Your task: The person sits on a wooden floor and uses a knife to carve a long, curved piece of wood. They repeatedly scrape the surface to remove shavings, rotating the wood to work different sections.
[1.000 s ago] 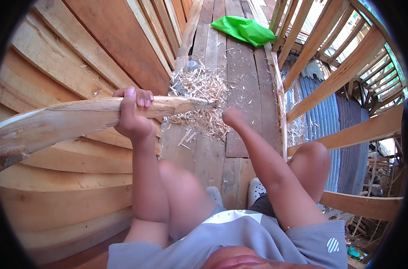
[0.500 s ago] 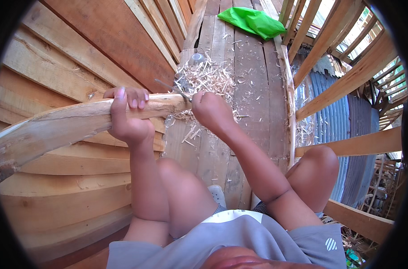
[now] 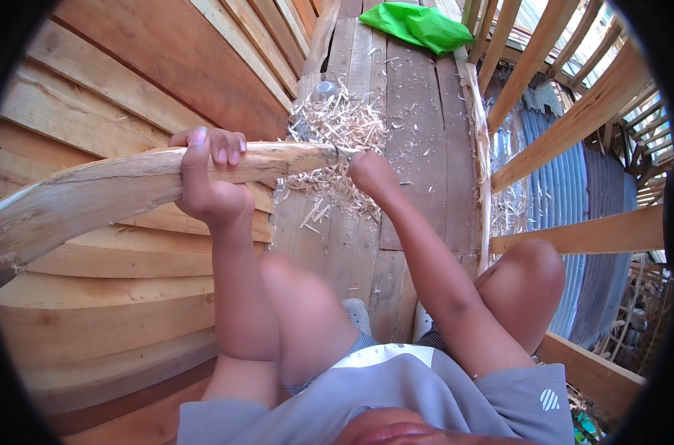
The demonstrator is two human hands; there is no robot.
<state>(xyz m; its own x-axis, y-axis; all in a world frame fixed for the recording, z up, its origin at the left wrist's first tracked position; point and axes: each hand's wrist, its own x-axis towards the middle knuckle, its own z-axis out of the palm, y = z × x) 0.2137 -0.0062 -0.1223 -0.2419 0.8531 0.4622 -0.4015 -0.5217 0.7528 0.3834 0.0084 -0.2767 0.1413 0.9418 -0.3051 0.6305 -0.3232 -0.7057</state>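
A long, curved length of pale, peeled wood (image 3: 122, 182) runs from the left edge to the middle of the view. My left hand (image 3: 212, 178) is wrapped round it, thumb on the near side and fingers over the top. At the wood's far right end is my right hand (image 3: 374, 176), closed in a fist on a knife. Only a small dark bit of the knife (image 3: 335, 151) shows against the wood's tip; its handle is hidden in the fist.
Wood shavings (image 3: 344, 122) lie heaped on the plank floor (image 3: 415, 148) beneath the wood's end, beside a small clear round object (image 3: 324, 90). Farther off rests a bright green bag (image 3: 417, 28). A plank wall (image 3: 122, 319) stands left; wooden railings (image 3: 574, 119) and corrugated metal sheets (image 3: 552, 193) are right.
My right hand has moved right and slightly outward along the wood to its tip, taking the knife along. My left hand keeps its hold, nearly still.
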